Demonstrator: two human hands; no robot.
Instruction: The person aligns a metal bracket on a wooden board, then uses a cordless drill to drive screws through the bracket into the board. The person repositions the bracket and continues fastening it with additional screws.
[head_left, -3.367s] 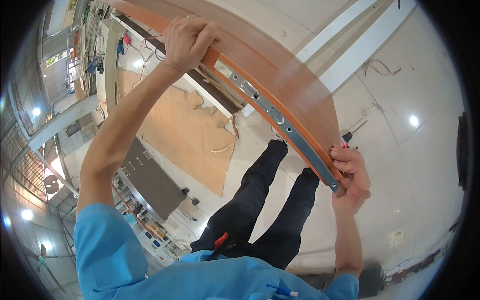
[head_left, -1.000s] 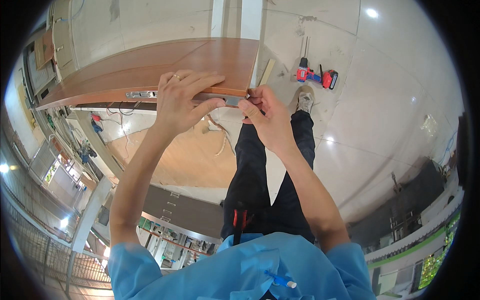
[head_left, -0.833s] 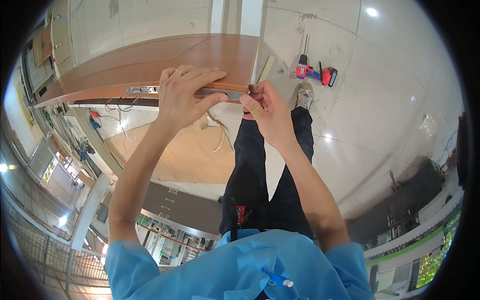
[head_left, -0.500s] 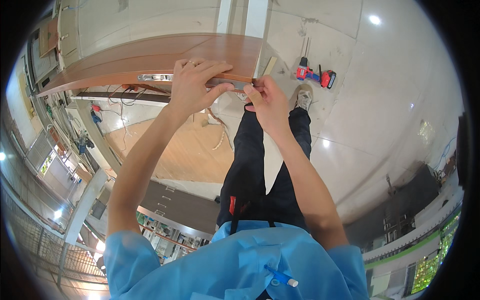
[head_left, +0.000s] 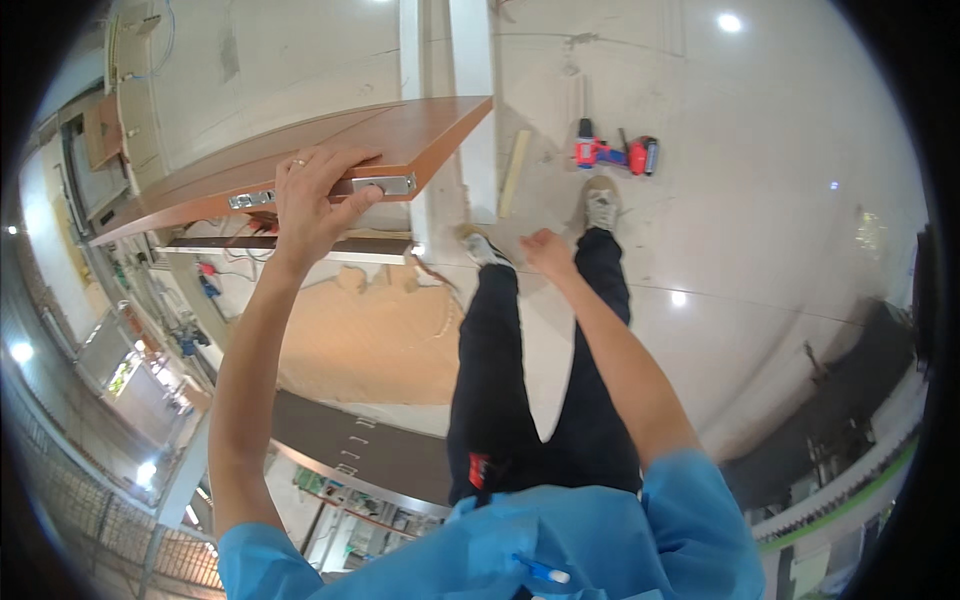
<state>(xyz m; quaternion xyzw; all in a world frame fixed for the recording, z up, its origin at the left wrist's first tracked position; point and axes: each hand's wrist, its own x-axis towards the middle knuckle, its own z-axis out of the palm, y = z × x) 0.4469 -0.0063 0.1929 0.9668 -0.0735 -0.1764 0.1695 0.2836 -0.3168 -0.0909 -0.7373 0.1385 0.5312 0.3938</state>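
Note:
A reddish-brown wooden door [head_left: 425,125] lies raised above the floor at the upper left, its narrow edge towards me. Set into that edge is a long metal lock [head_left: 398,185], part of which is covered by my hand. My left hand [head_left: 312,205] grips the door's edge, fingers over its upper face and thumb lying against the lock's faceplate. Away from the door, my right hand [head_left: 548,253] hangs above my feet with its fingers curled in. Whatever those fingers may hold is too small or hidden to see.
A red and blue cordless drill [head_left: 612,153] lies on the tiled floor beyond my right shoe. White beams [head_left: 472,60] stand under the door's end. A wood strip [head_left: 515,172] lies nearby. Below the door are a tan board [head_left: 365,345] and loose cables; a dark drawer cabinet [head_left: 400,450] stands nearer.
My right hand has left the lock and the door's corner and come down to the right. My left hand stays on the door's edge. The view has shifted, so the door appears further left.

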